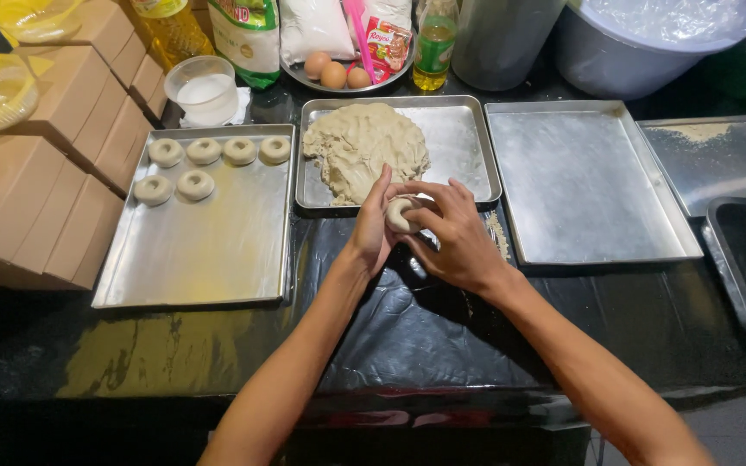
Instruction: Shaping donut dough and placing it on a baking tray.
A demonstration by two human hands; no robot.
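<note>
Both hands meet over the table's middle, just in front of the centre tray [483, 173]. My left hand [371, 229] and my right hand [451, 235] together grip a small round dough piece [401, 212], fingers curled around it. Behind them a big pale dough mass [363, 145] lies in the centre tray. On the left tray [209, 250], several ring-shaped dough pieces [204, 151] sit in two rows at its far end.
An empty metal tray [582, 185] lies to the right, with two more trays [718, 160] beyond it. Brown cardboard boxes [41, 185] stack at the left. At the back stand a plastic cup [203, 89], eggs [333, 74], oil bottles and a large bucket [649, 39].
</note>
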